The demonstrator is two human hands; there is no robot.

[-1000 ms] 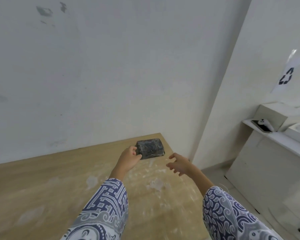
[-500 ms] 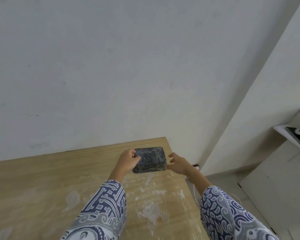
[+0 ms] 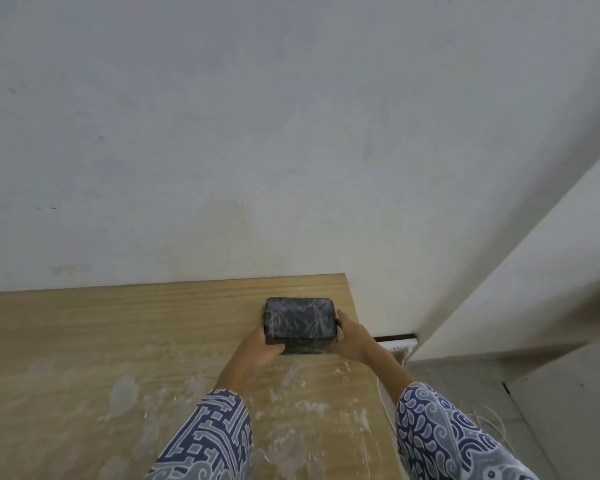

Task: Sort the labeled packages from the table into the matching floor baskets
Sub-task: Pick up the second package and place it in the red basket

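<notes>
- Both hands have closed in since a moment ago: the right hand (image 3: pixel 352 337), which hung apart with fingers spread, now presses the package's right end, and the left hand (image 3: pixel 257 351) has slid to the near-left corner.
- Nearest me, patterned sleeves (image 3: pixel 210 441) reach out over the smeared wooden worktop (image 3: pixel 101 341).
- Beyond them, the grip is two-handed and narrow, clamped on the dark wrapped package (image 3: pixel 299 323); left thumb on its near face, right fingers along its side.
- Package sits between the palms near the worktop's far right corner; whether it is lifted, I cannot tell.
- Step in hand, I judge: picking up. Next calls for reading its label, unseen here, then finding the matching basket; none shows.
</notes>
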